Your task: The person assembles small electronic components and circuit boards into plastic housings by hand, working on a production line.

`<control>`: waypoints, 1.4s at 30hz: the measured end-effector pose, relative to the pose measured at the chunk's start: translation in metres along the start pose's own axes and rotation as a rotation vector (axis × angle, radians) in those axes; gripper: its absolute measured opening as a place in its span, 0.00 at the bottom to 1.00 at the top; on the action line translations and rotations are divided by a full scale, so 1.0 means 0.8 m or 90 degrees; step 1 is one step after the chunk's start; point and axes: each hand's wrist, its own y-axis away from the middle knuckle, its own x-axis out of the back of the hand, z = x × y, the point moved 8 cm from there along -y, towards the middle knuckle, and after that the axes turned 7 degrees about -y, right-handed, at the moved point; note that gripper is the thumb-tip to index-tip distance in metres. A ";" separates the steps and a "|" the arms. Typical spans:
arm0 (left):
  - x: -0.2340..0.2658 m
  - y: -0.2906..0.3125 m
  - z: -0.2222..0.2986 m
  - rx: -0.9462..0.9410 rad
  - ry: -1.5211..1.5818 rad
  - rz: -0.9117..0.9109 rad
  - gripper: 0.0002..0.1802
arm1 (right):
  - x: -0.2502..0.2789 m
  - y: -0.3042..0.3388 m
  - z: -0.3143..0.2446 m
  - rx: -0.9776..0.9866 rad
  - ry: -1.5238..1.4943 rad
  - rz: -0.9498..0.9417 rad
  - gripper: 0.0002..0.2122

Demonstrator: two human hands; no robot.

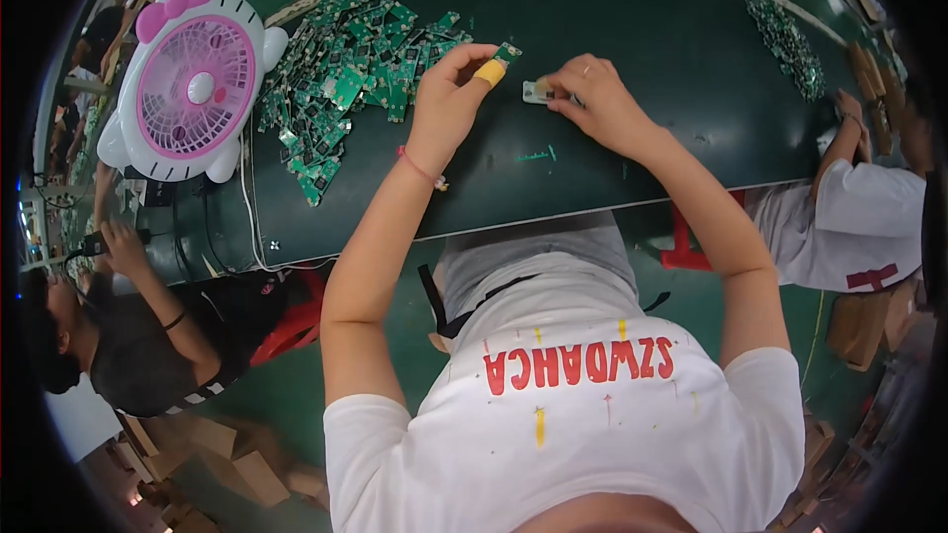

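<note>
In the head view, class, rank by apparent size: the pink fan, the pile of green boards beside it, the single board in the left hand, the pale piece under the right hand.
1. Pile of green boards and pink fan: too alike to rank.
2. Single board in the left hand and pale piece under the right hand: both tiny, unsure.

Both bare forearms reach forward from the lower edge. The left hand [449, 99] is raised, wrist bent, thumb and taped forefinger pinched in a closed grip. The right hand [597, 104] lies lower, fingers curled down, fingertips pressed together
</note>
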 end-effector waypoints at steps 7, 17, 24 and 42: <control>-0.015 -0.017 -0.007 0.049 0.115 -0.050 0.09 | -0.013 0.015 0.018 -0.027 -0.373 0.098 0.04; -0.028 -0.005 0.014 -0.113 -0.068 -0.068 0.12 | -0.002 -0.004 0.005 -0.245 -0.781 0.144 0.08; -0.028 0.010 0.046 -0.244 -0.319 0.006 0.18 | 0.001 -0.003 -0.003 -0.252 -0.819 0.214 0.07; -0.025 0.001 0.042 -0.223 -0.214 -0.063 0.18 | -0.023 -0.007 0.013 -0.351 -0.865 0.020 0.10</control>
